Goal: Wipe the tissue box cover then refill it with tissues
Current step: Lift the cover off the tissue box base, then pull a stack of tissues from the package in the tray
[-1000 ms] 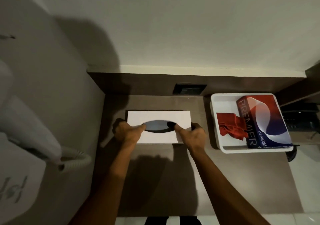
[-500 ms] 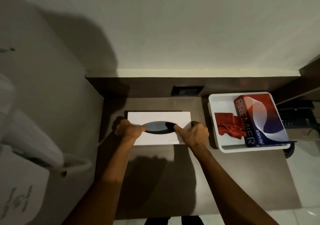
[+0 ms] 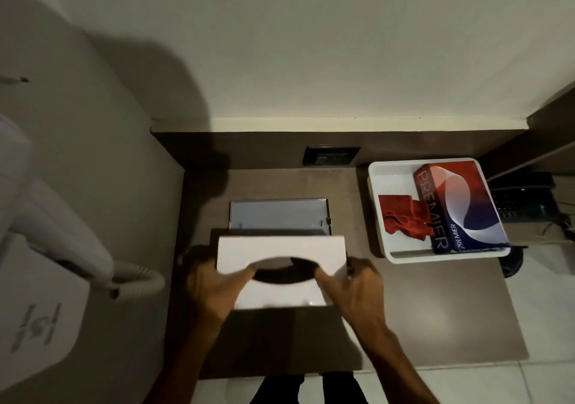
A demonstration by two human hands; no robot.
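The white tissue box cover (image 3: 280,249) with an oval slot is lifted off its base and held above the brown counter. My left hand (image 3: 211,282) grips its left end, thumb at the slot's edge. My right hand (image 3: 351,285) grips its right end the same way. The flat grey metal base plate (image 3: 278,217) lies bare on the counter just behind the cover. A red cloth (image 3: 404,218) and a red-and-blue PREMIER tissue pack (image 3: 457,204) lie in the white tray (image 3: 378,173) at the right.
A white hair dryer (image 3: 53,232) with a coiled hose hangs on the left wall. A dark wall socket (image 3: 331,155) sits behind the counter (image 3: 435,310). A black telephone (image 3: 522,198) stands right of the tray. The wall is close behind.
Both hands have lifted the white cover off its base and pulled it toward me. The grey base plate, hidden before, now shows.
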